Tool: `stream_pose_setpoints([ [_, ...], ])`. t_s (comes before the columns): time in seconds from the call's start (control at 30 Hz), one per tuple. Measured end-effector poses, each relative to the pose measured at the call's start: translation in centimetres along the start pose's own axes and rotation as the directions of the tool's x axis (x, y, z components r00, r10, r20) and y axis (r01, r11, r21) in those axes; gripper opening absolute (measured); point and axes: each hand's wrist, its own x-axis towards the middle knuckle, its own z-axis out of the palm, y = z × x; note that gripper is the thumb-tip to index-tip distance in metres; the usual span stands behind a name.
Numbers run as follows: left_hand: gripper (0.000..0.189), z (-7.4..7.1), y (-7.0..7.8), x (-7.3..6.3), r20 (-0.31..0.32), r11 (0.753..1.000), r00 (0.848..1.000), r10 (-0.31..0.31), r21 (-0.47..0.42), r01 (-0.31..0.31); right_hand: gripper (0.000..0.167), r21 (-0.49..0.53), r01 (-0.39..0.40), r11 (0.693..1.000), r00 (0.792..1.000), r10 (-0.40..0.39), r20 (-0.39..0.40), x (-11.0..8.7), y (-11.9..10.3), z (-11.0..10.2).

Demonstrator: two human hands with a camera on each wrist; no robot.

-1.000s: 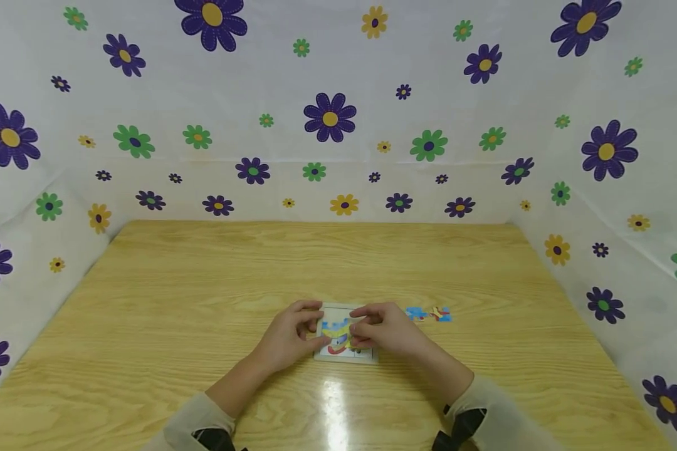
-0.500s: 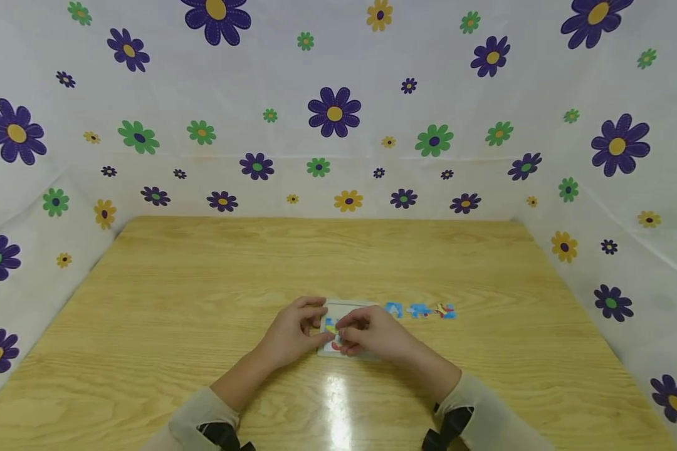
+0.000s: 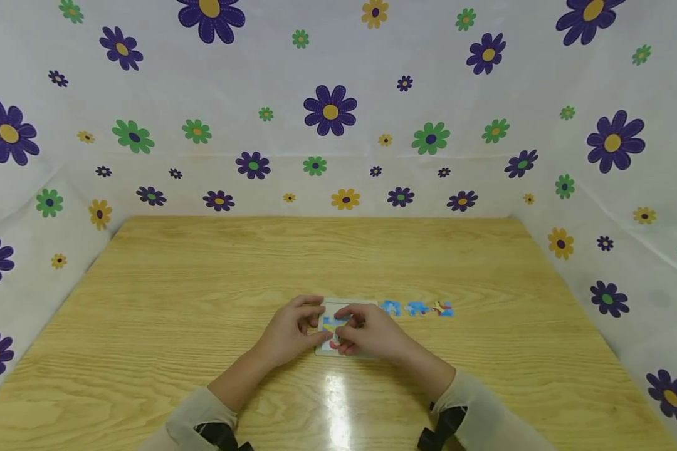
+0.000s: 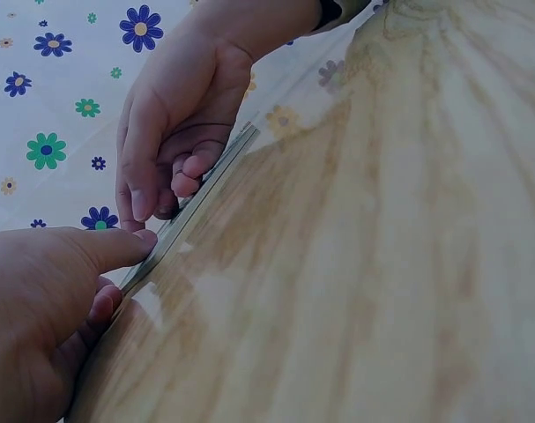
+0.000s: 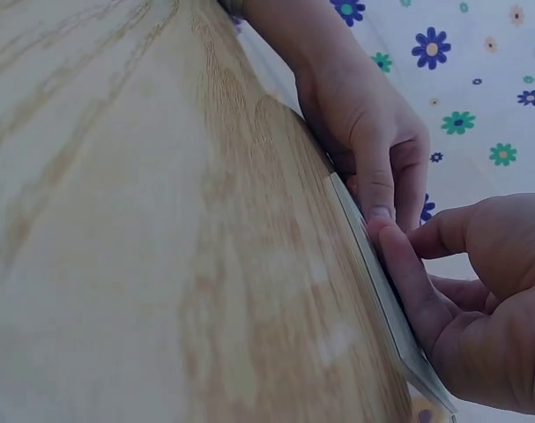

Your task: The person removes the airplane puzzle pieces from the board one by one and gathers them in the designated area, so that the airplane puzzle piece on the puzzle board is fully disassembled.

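Right hand (image 5: 505, 330), lower right, at a thin pale board (image 5: 382, 295) seen nearly edge-on on wood-grain tabletop (image 5: 152, 229). Left hand (image 5: 364, 123) enters from top, thumb tip close by right thumb; contact unclear. Flower-print cloth (image 5: 474, 97) beyond.

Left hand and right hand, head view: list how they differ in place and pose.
The left hand grips the puzzle tray at its left edge; the right hand reaches over the picture inside.
The left hand's thumb and index finger are spread wide; the right hand's are closer together. Whether it holds a piece cannot be told.
Both are bare and come out of beige sleeves.
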Motion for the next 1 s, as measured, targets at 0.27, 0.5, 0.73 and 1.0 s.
stream_pose_setpoints([
  [0.27,0.047,-0.09,0.09,0.22,0.005,1.0,1.0,0.004,0.013,-0.004,0.028,0.02,-0.002,1.0,1.0,0.002,-0.028,0.08,-0.3,0.03],
  [0.5,0.048,-0.04,0.08,0.11,0.008,1.0,1.0,-0.016,0.024,0.016,0.019,0.026,0.017,1.0,0.997,-0.015,-0.076,-0.08,-0.2,0.36],
  [0.73,0.048,-0.25,0.16,0.42,0.004,1.0,1.0,0.001,0.026,-0.001,0.014,0.025,0.032,0.999,0.994,-0.029,-0.103,-0.15,-0.34,0.37],
  [1.0,0.049,0.0,0.03,0.14,0.0,1.0,1.0,-0.018,0.013,0.018,0.022,0.123,-0.003,0.992,0.994,0.016,-0.105,-0.26,0.18,-0.22],
])
